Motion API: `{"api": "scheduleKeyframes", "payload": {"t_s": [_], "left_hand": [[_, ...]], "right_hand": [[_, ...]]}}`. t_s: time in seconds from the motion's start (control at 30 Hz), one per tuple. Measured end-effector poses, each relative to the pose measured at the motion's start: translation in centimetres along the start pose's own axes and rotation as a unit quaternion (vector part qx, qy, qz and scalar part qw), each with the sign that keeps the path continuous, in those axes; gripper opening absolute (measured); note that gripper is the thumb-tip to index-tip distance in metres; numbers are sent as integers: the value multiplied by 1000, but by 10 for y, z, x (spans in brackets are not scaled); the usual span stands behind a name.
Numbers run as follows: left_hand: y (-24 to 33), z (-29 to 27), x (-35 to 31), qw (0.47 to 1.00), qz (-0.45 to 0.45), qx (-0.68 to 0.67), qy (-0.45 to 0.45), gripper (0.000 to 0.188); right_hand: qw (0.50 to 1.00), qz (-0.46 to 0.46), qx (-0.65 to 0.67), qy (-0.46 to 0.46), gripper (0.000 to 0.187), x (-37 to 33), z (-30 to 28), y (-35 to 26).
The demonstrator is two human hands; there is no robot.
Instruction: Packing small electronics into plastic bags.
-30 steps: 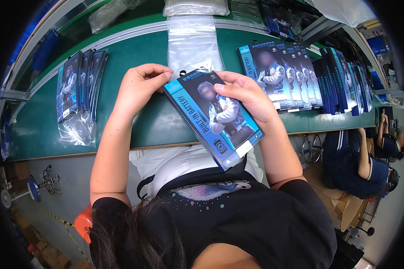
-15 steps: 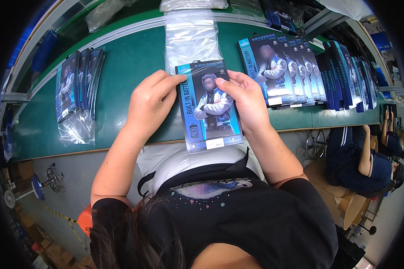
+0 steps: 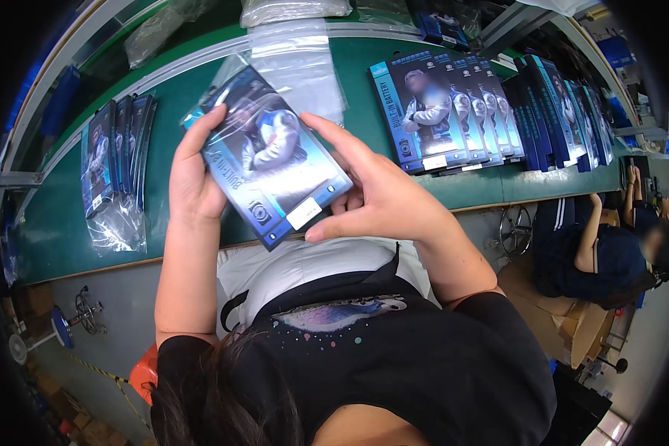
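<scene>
A flat blue-and-black printed box in a clear plastic bag is held above the bench edge, tilted with its top toward the far left. My left hand is closed round its left side, the thumb lying on the front face near the upper corner. My right hand takes the right side, with the index finger along the edge, the other fingers curled and the thumb near the lower right corner. Loose clear film sticks out past the box's top. Just behind it lies a pile of flat clear plastic bags.
Several similar boxes overlap in a row at the right, beside more upright ones. Bagged boxes lean together on the left. The green bench has a near edge in front of me. A co-worker sits at the far right.
The box has moved left and turned, its top now pointing far left. My left hand has shifted down its side, and my right hand has slid toward the lower right corner.
</scene>
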State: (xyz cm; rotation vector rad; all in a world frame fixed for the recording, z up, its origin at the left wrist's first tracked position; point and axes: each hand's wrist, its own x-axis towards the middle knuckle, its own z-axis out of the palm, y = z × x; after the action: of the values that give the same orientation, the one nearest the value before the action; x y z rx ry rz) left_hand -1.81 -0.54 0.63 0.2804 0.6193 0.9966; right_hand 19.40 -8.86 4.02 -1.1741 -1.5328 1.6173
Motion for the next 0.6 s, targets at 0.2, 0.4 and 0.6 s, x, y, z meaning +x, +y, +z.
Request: {"api": "scheduleKeyframes", "payload": {"t_s": [0.2,0.4,0.6], "left_hand": [[-44,32,-54,971,-81,133,-183,47],[-21,24,-50,960,-158,134,-189,54],[-2,7,-59,976,-37,212,-33,40]], "right_hand": [[857,-393,-213,258,72,21,-2,-3],[802,-510,-202,236,26,-4,5,-24],[862,-464,-203,40,36,19,51,2]]}}
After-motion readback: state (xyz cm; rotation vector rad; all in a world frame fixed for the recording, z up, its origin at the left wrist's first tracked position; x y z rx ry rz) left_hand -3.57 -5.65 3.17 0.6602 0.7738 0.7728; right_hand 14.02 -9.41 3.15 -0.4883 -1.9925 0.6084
